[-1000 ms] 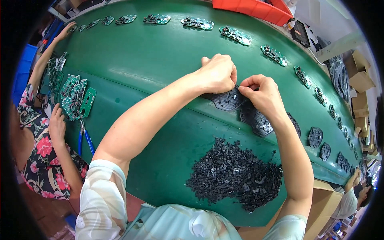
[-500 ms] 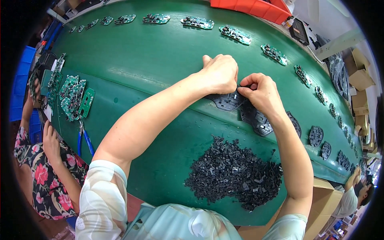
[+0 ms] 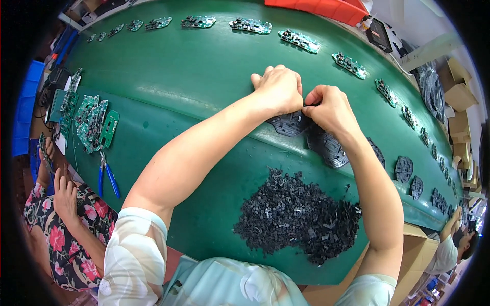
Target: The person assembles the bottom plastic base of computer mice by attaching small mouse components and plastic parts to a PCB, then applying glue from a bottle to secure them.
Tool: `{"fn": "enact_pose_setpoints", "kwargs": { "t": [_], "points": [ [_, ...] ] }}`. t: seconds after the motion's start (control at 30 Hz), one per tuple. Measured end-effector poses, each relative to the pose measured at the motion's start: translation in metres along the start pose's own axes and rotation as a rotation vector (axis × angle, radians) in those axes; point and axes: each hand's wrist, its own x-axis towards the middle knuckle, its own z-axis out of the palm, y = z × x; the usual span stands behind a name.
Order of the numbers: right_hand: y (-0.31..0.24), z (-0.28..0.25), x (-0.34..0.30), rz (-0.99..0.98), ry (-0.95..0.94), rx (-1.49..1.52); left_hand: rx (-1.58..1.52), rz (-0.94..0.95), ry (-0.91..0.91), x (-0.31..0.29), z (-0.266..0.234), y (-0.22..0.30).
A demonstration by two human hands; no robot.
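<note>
My left hand (image 3: 279, 87) is closed, knuckles up, over a ribbed black plastic panel (image 3: 290, 124). Its fingertips are turned away and hidden, so what they grip does not show. Close beside it, my right hand (image 3: 331, 110) is closed with thumb and forefinger pinched together. A bit of black plastic shows between those fingers; its shape is mostly covered. A second black plastic panel (image 3: 326, 148) lies below my right hand, against the first. Nearer to me, a large heap of small black plastic parts (image 3: 296, 214) rests on the green work surface (image 3: 204, 224).
Green circuit boards (image 3: 298, 41) lie in a curved row along the far side. More black panels (image 3: 403, 169) lie to the right. Stacked circuit boards (image 3: 92, 122) and blue-handled pliers (image 3: 108, 176) are at left, near a co-worker's hand (image 3: 65, 196). A red bin (image 3: 321, 9) stands behind.
Both my hands have shifted slightly up and stay together over the panel. At left, the co-worker's hand with a circuit board has come down.
</note>
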Motion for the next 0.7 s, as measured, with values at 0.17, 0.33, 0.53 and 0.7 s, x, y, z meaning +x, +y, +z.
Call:
{"fn": "enact_pose_setpoints", "kwargs": {
  "t": [0.17,0.33,0.53,0.7],
  "points": [
    [-0.006,0.001,0.013,0.025,-0.097,-0.234,0.062,-0.109,-0.078,0.011,0.003,0.011],
    [-0.006,0.006,0.018,-0.017,-0.048,-0.277,0.094,-0.004,-0.176,0.016,-0.008,0.003],
    [0.013,-0.054,-0.049,-0.129,0.151,0.068,-0.049,0.288,0.063,-0.022,-0.032,-0.015],
    [0.052,-0.1,-0.152,-0.107,0.337,-0.075,-0.125,0.506,0.27,-0.104,-0.041,-0.041]
  ]
}}
